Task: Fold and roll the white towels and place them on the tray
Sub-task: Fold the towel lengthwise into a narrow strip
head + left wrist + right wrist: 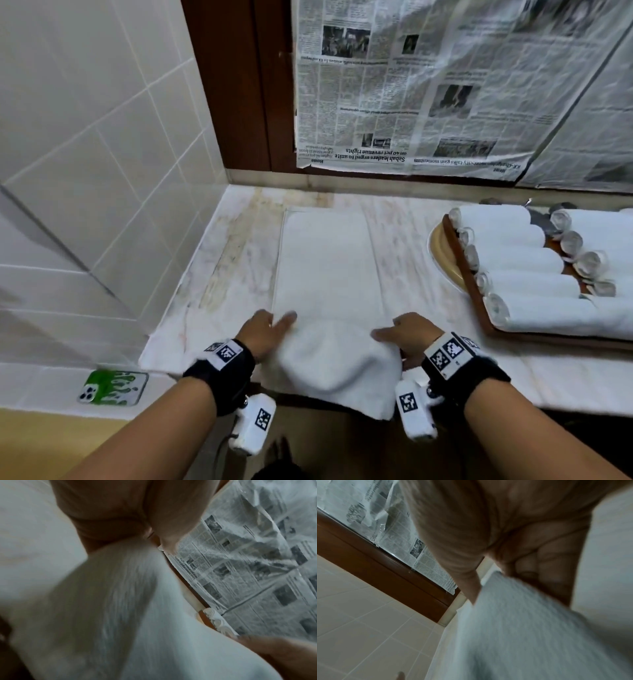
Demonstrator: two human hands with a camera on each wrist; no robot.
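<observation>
A pale marble counter (219,274) meets tiled wall, a green phone (113,387) lying at its near left edge. Nearest, the left hand (265,330) and right hand (409,334) each pinch an end of the white towel (329,274), lifting its near edge (blurred). Farther right, rolled towels (520,260) fill the wooden tray (479,301); newspaper (411,85) hangs behind.

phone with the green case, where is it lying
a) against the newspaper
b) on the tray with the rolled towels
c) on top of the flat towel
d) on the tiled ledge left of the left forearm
d: the phone lies flat on the tiled ledge to the left of the left forearm, apart from the flat towel and far from the tray.
</observation>
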